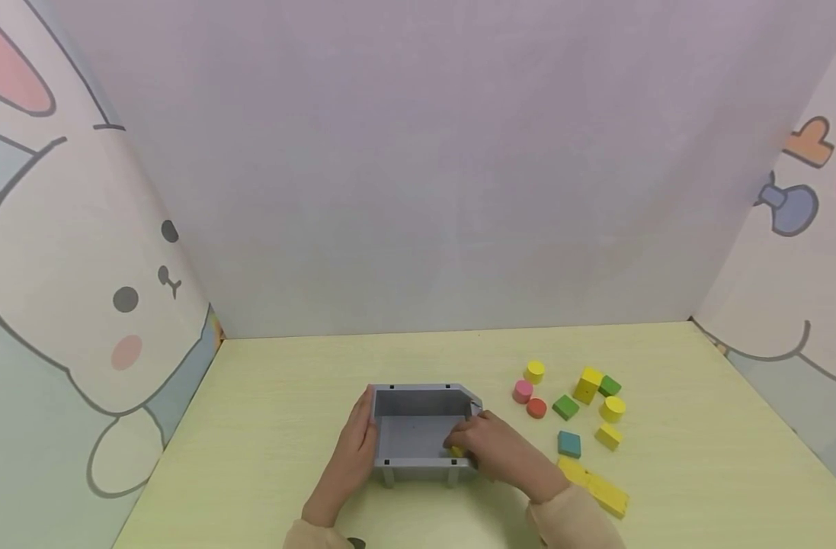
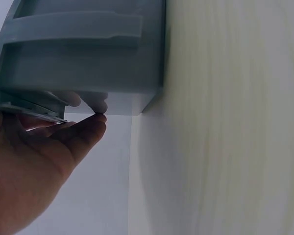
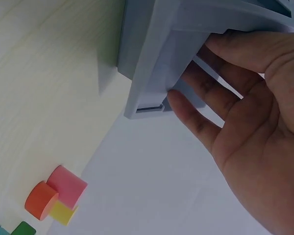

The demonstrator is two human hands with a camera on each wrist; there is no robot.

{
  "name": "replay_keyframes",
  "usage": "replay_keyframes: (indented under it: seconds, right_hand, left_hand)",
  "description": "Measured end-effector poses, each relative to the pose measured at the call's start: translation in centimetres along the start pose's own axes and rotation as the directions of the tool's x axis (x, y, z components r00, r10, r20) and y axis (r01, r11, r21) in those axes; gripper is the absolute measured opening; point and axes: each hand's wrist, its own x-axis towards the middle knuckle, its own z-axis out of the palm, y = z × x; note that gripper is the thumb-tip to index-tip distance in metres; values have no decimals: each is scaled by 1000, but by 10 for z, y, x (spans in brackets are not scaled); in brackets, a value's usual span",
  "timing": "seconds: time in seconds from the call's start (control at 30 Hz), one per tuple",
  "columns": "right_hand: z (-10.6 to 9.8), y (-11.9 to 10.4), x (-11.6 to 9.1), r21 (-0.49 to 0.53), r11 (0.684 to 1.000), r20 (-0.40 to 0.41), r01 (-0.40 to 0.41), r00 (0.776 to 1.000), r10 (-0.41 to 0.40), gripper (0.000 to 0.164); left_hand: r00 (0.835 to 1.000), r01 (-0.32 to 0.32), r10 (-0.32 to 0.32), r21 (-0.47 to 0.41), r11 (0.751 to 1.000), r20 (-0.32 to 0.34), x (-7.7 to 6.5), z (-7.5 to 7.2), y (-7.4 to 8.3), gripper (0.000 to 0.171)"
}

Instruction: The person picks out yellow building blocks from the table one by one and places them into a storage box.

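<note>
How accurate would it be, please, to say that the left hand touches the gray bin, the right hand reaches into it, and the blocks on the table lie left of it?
One detail is wrong: the blocks lie right of the gray bin, as the head view shows. The left hand touches it and the right hand reaches inside.

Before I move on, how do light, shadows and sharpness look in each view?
Head view: soft, even light, a faint shadow below the gray bin; left wrist view: dimmer, the left hand dark, a soft shadow on the table; right wrist view: the gray bin casts a shadow on the table, the pink cylinder readable, no obvious motion blur.
</note>
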Motion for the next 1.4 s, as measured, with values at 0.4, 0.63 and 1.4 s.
replay_keyframes:
  seconds: [0.4, 0.63, 1.4]
  right_hand:
    - [-7, -1, 3, 10, 1000, 35, -9, 999, 8, 31]
    - [-6, 0, 2, -8, 1000, -10, 5, 1000, -5, 28]
    - [-10, 9, -17, 2, 1000, -267, 4, 964, -3, 33]
  left_hand:
    - [1000, 3, -3, -7, 1000, 1, 0, 0, 0, 50]
    - [1000, 8, -8, 0, 1000, -3, 0, 0, 2, 50]
    - [1000, -22, 22, 7, 1000, 1, -1, 0, 2, 49]
